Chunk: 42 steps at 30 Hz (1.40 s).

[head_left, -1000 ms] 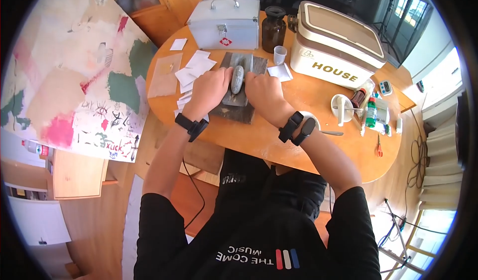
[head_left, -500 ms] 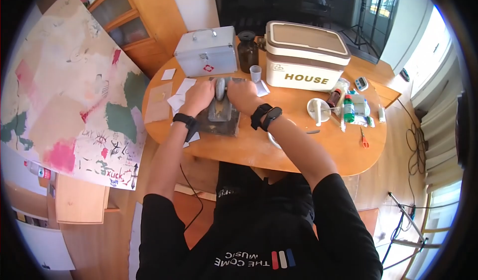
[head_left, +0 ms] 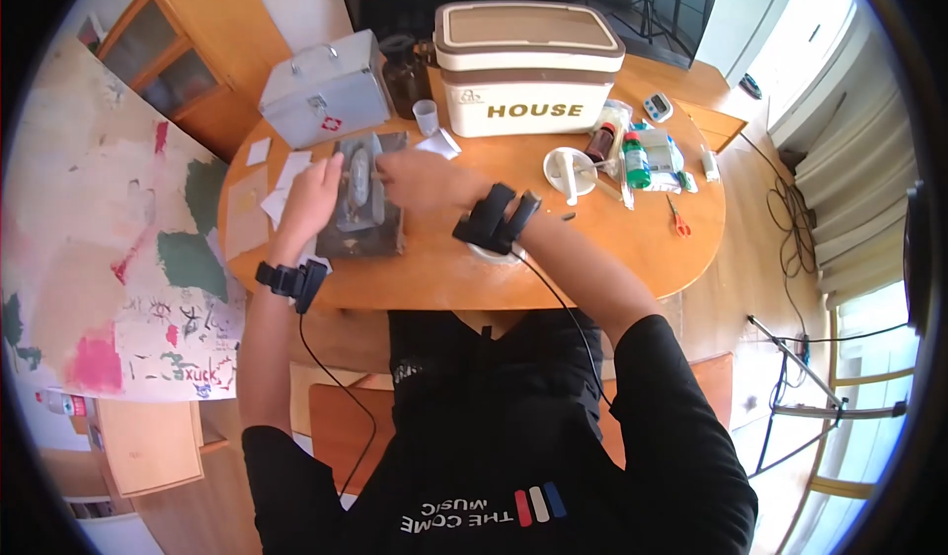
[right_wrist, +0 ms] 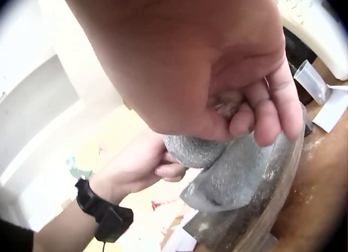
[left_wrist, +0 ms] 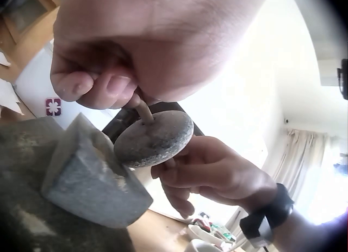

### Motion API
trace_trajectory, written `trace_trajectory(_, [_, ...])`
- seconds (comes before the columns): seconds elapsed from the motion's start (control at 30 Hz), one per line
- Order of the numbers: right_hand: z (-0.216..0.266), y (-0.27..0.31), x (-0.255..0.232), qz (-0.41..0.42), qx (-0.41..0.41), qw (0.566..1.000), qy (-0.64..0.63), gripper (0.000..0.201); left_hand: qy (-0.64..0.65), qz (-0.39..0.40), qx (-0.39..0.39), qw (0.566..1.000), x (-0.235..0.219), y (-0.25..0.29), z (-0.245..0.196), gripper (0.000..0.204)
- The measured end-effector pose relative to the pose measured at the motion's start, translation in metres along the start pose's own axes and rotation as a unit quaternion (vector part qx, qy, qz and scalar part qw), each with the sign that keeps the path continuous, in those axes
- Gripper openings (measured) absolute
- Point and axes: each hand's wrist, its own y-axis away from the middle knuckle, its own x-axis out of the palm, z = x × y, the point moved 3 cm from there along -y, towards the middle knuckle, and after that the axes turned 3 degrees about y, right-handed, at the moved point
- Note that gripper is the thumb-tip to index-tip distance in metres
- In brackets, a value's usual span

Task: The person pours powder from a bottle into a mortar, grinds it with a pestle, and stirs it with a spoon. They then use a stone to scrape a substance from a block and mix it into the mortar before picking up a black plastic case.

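A grey stone wheel [head_left: 361, 177] stands on edge in a grey stone trough [head_left: 371, 221], which rests on a dark slab [head_left: 394, 235]. Through the wheel [left_wrist: 154, 139] runs a thin rod [left_wrist: 144, 112]. My left hand [head_left: 311, 199] has its fingers curled round the rod on the wheel's left side, seen close in the left wrist view. My right hand [head_left: 430, 178] holds the opposite side, thumb and fingers bent; its palm hides most of that rod end in the right wrist view. The trough [right_wrist: 225, 181] lies below the right hand [right_wrist: 190, 62].
Behind the slab stand a metal case [head_left: 326, 96], a dark jar [head_left: 405, 81], a small cup [head_left: 426, 118] and a box marked HOUSE [head_left: 533, 106]. To the right are a white bowl [head_left: 553, 175], a green bottle [head_left: 635, 163] and scissors [head_left: 679, 219]. Papers [head_left: 259, 151] lie left.
The head view has turned to the right. From the trough's far end, the wheel has come back toward me, both hands moving with it. The left fingers look less tightly curled.
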Motion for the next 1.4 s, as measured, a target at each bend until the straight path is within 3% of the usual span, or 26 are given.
trace_trajectory(0.03, [-0.013,0.000,0.007,-0.026,-0.021,0.998,-0.044,0.028,0.009,0.023,-0.002,1.000,0.002,-0.004,-0.008,0.049])
trace_trajectory(0.1, [0.005,0.011,-0.039,0.090,0.105,0.973,-0.183,0.032,0.022,0.063,-0.007,0.998,0.007,-0.012,-0.024,0.046])
trace_trajectory(0.13, [0.014,0.016,-0.062,0.145,0.165,0.943,-0.249,0.035,0.040,0.046,0.011,0.998,0.009,-0.014,-0.034,0.046])
trace_trajectory(0.23, [0.003,0.022,-0.079,0.179,0.126,0.926,-0.308,0.049,0.080,0.019,0.053,0.995,0.021,-0.022,-0.058,0.046])
trace_trajectory(0.3, [-0.011,0.024,-0.079,0.170,0.170,0.927,-0.289,0.059,0.089,0.034,0.066,0.993,0.029,-0.028,-0.064,0.044])
trace_trajectory(0.33, [-0.010,0.027,-0.083,0.165,0.197,0.937,-0.237,0.058,0.129,0.075,0.038,0.988,0.033,-0.026,-0.072,0.042])
trace_trajectory(0.43, [-0.017,0.032,-0.077,0.112,0.180,0.968,-0.137,0.055,0.082,0.137,-0.002,0.987,0.044,-0.027,-0.083,0.037])
trace_trajectory(0.57, [-0.036,0.045,-0.073,0.138,0.167,0.956,-0.197,0.031,0.097,0.213,0.005,0.972,0.053,-0.026,-0.089,0.032])
trace_trajectory(0.67, [-0.050,0.055,-0.074,0.224,0.222,0.935,-0.163,0.029,0.050,0.165,0.059,0.983,0.049,-0.021,-0.091,0.025])
trace_trajectory(0.77, [-0.062,0.065,-0.062,0.217,0.248,0.930,-0.162,0.030,-0.019,0.077,0.128,0.989,0.045,-0.019,-0.078,0.019])
trace_trajectory(0.97, [-0.075,0.068,-0.056,0.210,0.235,0.941,-0.124,0.034,0.020,0.053,0.149,0.987,0.044,-0.014,-0.054,0.014])
trace_trajectory(1.2, [-0.089,0.076,-0.071,0.217,0.278,0.934,-0.063,0.049,0.024,0.042,0.170,0.984,0.045,-0.003,-0.050,0.009])
trace_trajectory(1.4, [-0.107,0.096,-0.104,0.198,0.342,0.915,-0.082,0.043,0.004,0.006,0.221,0.975,0.054,-0.002,-0.043,0.008])
